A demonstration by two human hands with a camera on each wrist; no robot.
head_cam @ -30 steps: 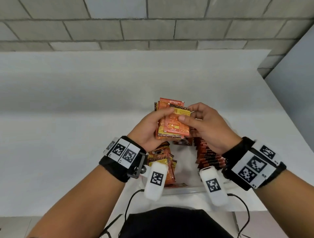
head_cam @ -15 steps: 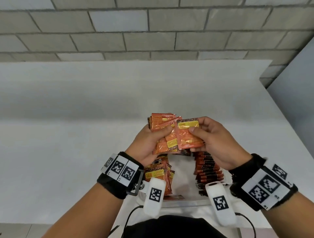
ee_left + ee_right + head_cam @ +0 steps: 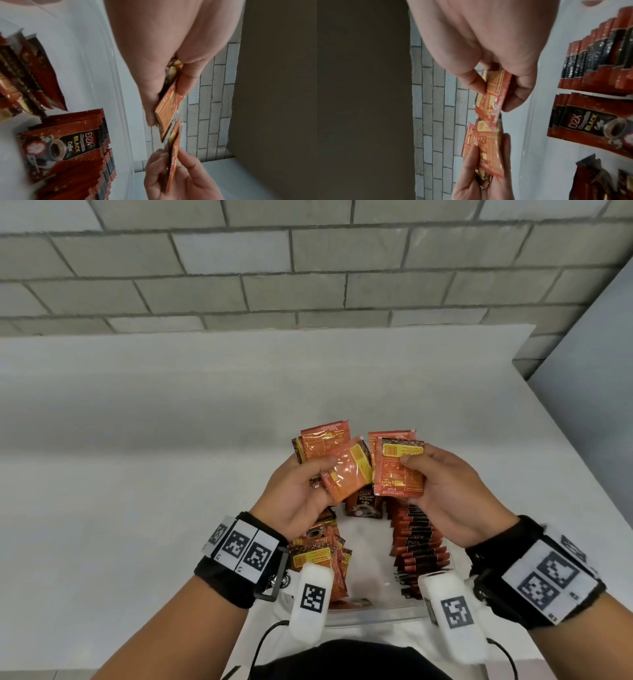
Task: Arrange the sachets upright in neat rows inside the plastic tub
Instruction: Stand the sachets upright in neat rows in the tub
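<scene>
My left hand (image 3: 308,487) grips a fanned bunch of orange-red coffee sachets (image 3: 329,453) above the clear plastic tub (image 3: 373,613). My right hand (image 3: 435,491) pinches a pair of sachets (image 3: 397,470) just to the right of that bunch, thumb on the front. In the tub a row of upright sachets (image 3: 416,546) runs along the right side. A looser clump (image 3: 318,556) leans at the left. One dark sachet (image 3: 363,503) stands at the far end. In the left wrist view the left hand's sachets (image 3: 169,108) show edge-on. The right wrist view has the right hand's sachets (image 3: 494,92) held between thumb and fingers.
The tub sits on a white table (image 3: 137,474) close to my body, with a grey block wall (image 3: 308,261) behind. The table's right edge (image 3: 561,446) slants away to the right. Cables (image 3: 263,642) hang from the wrist cameras near the front edge.
My right hand has pulled sachets off the left hand's bunch and moved them to the right. Both hands sit lower in the head view, as the head has tilted upward.
</scene>
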